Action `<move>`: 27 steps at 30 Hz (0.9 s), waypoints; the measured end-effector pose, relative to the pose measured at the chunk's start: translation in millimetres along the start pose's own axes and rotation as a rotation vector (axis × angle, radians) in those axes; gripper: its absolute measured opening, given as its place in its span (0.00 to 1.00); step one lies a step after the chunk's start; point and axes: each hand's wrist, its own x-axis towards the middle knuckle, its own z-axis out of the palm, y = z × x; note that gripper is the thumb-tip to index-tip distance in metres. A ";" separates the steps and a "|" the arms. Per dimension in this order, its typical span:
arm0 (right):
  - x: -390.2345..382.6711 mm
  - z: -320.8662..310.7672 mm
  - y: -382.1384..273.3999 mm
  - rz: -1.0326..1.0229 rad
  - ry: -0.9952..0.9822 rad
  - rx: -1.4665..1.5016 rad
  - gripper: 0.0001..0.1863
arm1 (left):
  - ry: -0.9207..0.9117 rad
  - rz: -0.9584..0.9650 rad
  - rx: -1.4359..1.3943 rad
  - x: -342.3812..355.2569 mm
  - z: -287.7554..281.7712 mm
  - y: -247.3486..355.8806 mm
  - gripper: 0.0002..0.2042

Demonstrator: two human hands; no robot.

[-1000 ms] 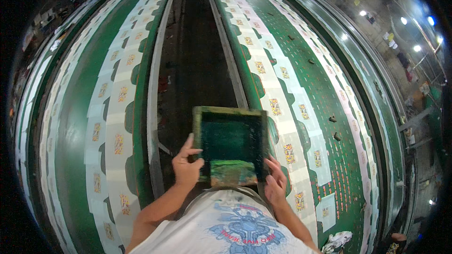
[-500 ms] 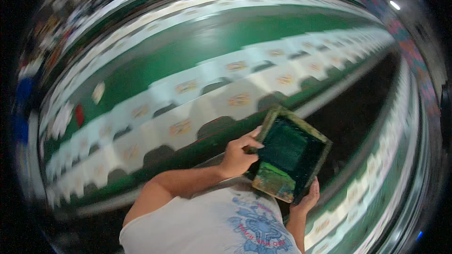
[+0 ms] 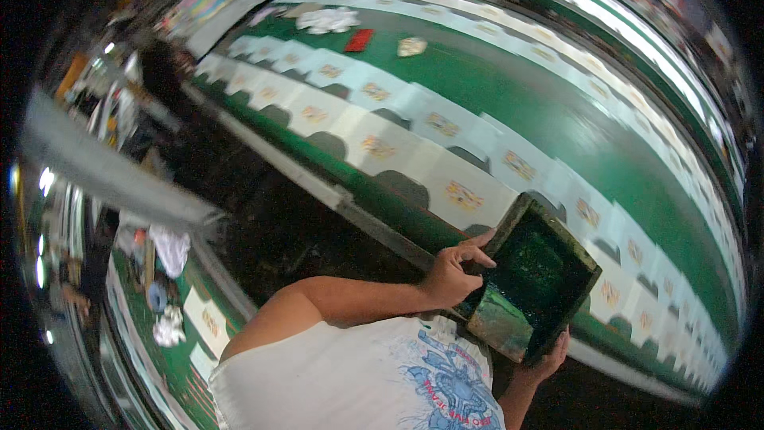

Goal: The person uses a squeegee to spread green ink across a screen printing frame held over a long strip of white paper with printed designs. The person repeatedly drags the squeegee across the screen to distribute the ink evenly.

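My left hand [image 3: 458, 275] grips the left edge of a squarish printing screen [image 3: 545, 267] with a worn, ink-stained frame, dark green inside and a lighter, mottled band at its lower end. My right hand [image 3: 549, 354] holds its lower right edge, fingers partly hidden. The screen is held tilted in front of my white printed top, beside a long green printing table [image 3: 557, 135] with rows of pale fabric pieces [image 3: 461, 195] bearing small multicoloured prints.
Red item [image 3: 359, 41] and white cloth heap [image 3: 326, 20] lie at the table's far end. A metal beam [image 3: 119, 167] runs on my left, above a second table [image 3: 199, 366] with cloths and a blue roll [image 3: 157, 296]. A dark aisle [image 3: 278, 231] separates the tables.
My view has swung round from looking along the aisle to across a table and its end. The screen, still in both hands, has tilted and shifted toward the picture's right.
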 end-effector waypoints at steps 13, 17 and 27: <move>38.6 237.9 41.7 0.242 -0.307 0.063 0.21 | 0.451 -0.077 0.028 -17.1 -171.5 13.1 0.35; 19.2 293.7 79.6 0.199 -0.329 0.021 0.23 | 0.465 -0.058 -0.170 -3.3 -247.5 -3.4 0.17; -30.6 411.6 129.8 0.192 -0.173 0.026 0.22 | 0.324 -0.153 -0.208 33.0 -399.7 21.0 0.05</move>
